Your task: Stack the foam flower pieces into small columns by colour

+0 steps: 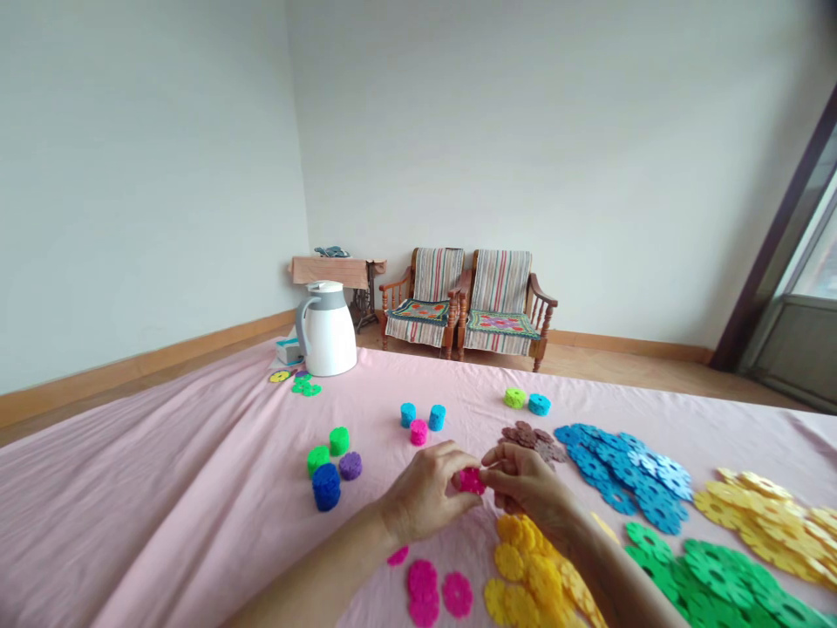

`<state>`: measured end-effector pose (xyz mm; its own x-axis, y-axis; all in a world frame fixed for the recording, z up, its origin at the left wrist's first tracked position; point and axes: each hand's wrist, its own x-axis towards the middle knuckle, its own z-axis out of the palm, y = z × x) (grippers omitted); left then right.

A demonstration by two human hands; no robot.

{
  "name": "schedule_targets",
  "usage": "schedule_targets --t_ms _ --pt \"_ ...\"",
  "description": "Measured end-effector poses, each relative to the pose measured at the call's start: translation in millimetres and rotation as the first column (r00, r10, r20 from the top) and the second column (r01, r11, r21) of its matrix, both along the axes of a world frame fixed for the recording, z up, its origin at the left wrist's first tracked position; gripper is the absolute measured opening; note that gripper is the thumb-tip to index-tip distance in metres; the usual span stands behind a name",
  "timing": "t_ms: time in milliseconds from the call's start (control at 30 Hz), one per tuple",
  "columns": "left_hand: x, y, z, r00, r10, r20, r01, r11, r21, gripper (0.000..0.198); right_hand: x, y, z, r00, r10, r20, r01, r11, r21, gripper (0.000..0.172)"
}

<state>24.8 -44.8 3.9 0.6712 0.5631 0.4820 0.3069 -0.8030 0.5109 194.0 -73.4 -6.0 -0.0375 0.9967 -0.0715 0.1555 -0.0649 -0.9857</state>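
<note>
Above the pink cloth, my left hand [428, 490] is closed, pinching magenta notched plastic discs [472, 480] between thumb and fingers. From the right, my right hand [531, 485] meets it with fingertips closed at the discs' edge; how many discs are held I cannot tell. Loose magenta discs [423, 593] lie below my left wrist. Yellow-orange discs [531, 563] are heaped under my right forearm, and brown discs [529, 438] lie just behind my right hand. A short magenta stack [418, 432] stands beyond my left hand between two light-blue stacks [438, 417].
Dark-blue [325, 487], green [338, 440] and purple [350, 465] stacks stand to the left. Piles of blue [618, 467], green [719, 580] and pale-yellow [762, 515] discs spread at right. A white jug [330, 336] stands near the cloth's far edge; two chairs [500, 305] are beyond.
</note>
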Motion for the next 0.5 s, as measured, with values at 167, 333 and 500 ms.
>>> schedule_targets --t_ms 167,333,500 --pt "-2.9 7.2 0.2 0.995 0.098 0.023 -0.097 0.995 -0.035 0.02 12.1 11.6 -15.1 0.948 -0.238 0.211 0.197 0.96 0.199 0.014" --pt "-4.8 20.0 -4.7 0.979 0.197 0.047 -0.19 0.975 -0.114 0.016 25.2 17.8 -26.2 0.9 -0.357 0.249 0.278 0.912 0.303 0.01" --pt "-0.6 26.1 -10.5 0.979 0.202 0.014 -0.2 0.975 -0.092 0.02 26.9 19.0 -29.7 0.876 -0.384 0.292 0.277 0.896 0.348 0.01"
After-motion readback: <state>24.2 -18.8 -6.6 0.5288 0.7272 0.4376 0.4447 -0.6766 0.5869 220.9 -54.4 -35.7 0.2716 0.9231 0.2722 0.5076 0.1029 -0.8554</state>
